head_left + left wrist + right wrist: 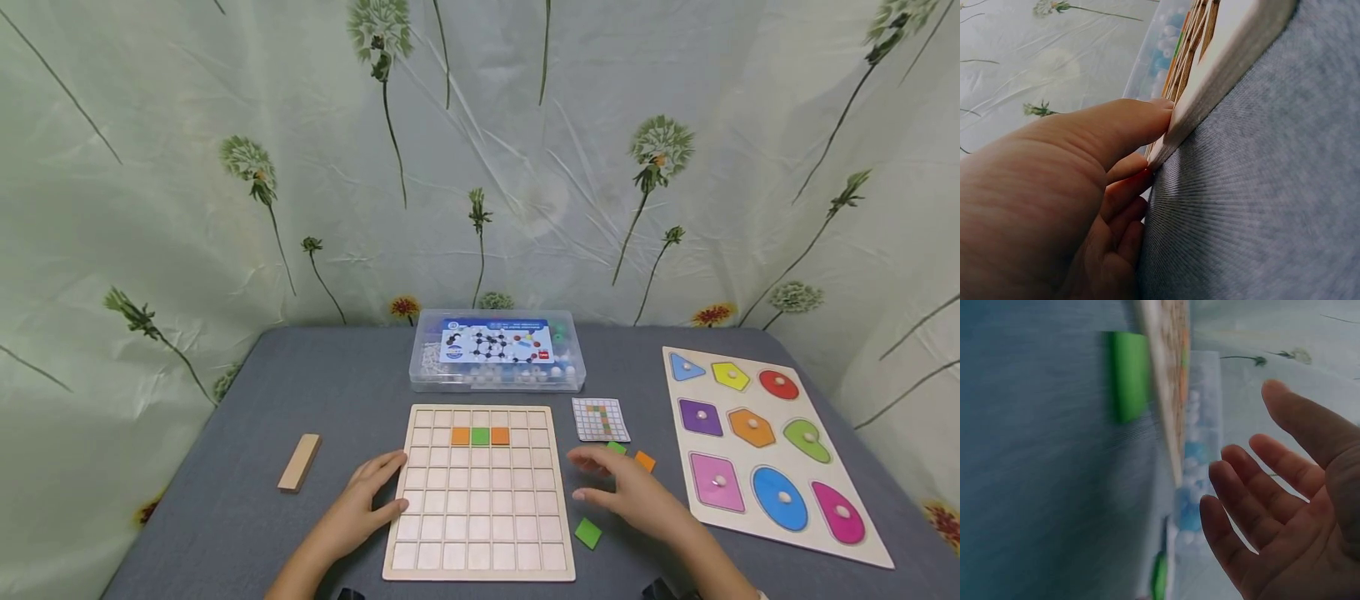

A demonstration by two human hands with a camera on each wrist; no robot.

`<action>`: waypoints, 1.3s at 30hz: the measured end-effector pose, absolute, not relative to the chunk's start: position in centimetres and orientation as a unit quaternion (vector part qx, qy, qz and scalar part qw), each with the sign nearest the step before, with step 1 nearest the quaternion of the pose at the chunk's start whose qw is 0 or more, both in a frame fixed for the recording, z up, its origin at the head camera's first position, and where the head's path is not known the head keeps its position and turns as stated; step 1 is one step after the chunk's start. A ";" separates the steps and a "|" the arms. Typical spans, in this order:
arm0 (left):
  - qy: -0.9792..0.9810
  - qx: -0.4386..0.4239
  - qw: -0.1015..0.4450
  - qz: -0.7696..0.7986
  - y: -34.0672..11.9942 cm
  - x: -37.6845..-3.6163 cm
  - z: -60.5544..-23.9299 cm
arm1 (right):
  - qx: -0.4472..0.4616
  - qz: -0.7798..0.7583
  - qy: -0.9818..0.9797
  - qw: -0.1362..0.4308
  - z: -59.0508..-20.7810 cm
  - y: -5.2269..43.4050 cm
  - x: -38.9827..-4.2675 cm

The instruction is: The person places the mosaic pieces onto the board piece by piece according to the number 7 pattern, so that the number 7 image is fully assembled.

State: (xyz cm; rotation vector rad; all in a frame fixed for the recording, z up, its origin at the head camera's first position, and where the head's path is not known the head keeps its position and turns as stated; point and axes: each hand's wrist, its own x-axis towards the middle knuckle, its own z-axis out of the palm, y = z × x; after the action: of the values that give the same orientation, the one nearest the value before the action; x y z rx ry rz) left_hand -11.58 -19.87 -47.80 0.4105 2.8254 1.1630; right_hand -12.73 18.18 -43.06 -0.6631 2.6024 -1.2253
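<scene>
In the head view, a clear box (498, 387) of molecular-model pieces (558, 372) sits at twelve o'clock from the grid board (480, 502), which holds two orange tiles (461, 436) and one green tile (480, 436); two loose green tiles (588, 533) and one loose orange tile (645, 462) lie around three o'clock. Left wrist: the left hand's (1054, 181) relaxed fingers touch the board's nine-o'clock edge. Right wrist: the right hand (1307, 540) hovers empty, fingers apart.

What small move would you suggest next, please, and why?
Perhaps pick up a loose green tile with the empty right hand: the pattern card appears to show a colored column below its row, which the wooden grid board lacks.
</scene>
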 end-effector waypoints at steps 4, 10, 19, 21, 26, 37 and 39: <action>0.917 0.133 0.029 0.376 -19.9 -11.6 -47.7 | -0.235 -0.417 0.871 0.109 -44.3 19.3 -11.4; 0.917 0.133 0.028 0.375 -19.9 -11.6 -47.6 | -0.238 -0.396 0.879 0.119 -45.6 19.7 -10.0; 0.918 0.131 0.029 0.374 -20.0 -11.5 -47.6 | -0.260 -0.355 0.895 0.077 -46.0 19.2 -9.6; 0.918 0.130 0.029 0.374 -19.9 -11.5 -47.6 | -0.257 -0.352 0.896 0.086 -46.0 19.1 -9.7; 0.918 0.129 0.027 0.374 -19.9 -11.5 -47.8 | -0.253 -0.365 0.890 0.100 -45.7 19.1 -10.0; 0.919 0.124 0.031 0.374 -19.8 -11.5 -47.7 | -0.245 -0.381 0.890 0.051 -43.9 16.3 -12.9; 0.918 0.125 0.031 0.375 -19.7 -11.5 -47.7 | -0.251 -0.380 0.889 0.039 -44.0 15.5 -13.5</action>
State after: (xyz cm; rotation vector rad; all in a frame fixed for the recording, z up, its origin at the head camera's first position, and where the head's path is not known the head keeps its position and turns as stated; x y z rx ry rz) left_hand -11.53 -19.75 -47.73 0.3862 2.8287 1.1558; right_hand -13.54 15.48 -43.96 -0.7706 2.7256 -1.1651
